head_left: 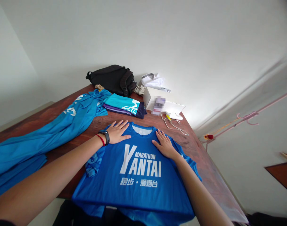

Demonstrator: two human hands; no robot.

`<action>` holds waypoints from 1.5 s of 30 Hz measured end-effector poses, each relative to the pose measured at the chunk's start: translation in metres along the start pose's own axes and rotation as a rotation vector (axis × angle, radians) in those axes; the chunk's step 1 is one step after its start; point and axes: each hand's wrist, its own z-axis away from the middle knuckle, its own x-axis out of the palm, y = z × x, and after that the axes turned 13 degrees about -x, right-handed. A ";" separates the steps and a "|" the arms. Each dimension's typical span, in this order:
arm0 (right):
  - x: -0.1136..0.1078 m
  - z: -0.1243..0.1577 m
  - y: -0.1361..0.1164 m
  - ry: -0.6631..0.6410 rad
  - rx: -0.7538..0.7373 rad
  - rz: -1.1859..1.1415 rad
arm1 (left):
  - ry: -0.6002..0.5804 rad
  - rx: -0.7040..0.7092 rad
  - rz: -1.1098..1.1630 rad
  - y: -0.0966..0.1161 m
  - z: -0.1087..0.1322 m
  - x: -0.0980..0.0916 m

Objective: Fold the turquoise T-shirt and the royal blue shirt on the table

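A blue running T-shirt (138, 185) lies flat and front up on a wooden table, printed in white with "MARATHON YANTAI". My left hand (117, 131) rests palm down on the shirt's shoulder near the white collar, fingers apart. A black smartwatch (105, 136) and a red wristband (101, 140) sit on that wrist. My right hand (165, 145) presses flat on the other side of the chest, below the collar. Neither hand grips the cloth.
A heap of blue garments (23, 160) lies left on the table (70, 125). Folded teal and purple clothes (123, 105) sit beyond the shirt. Further back are a black bag (113, 80), a white box (150, 97) and a white cable (173, 125). Walls bound the far side.
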 end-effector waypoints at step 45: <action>0.000 0.001 0.000 0.018 -0.021 0.015 | -0.074 -0.156 -0.026 -0.027 0.007 -0.051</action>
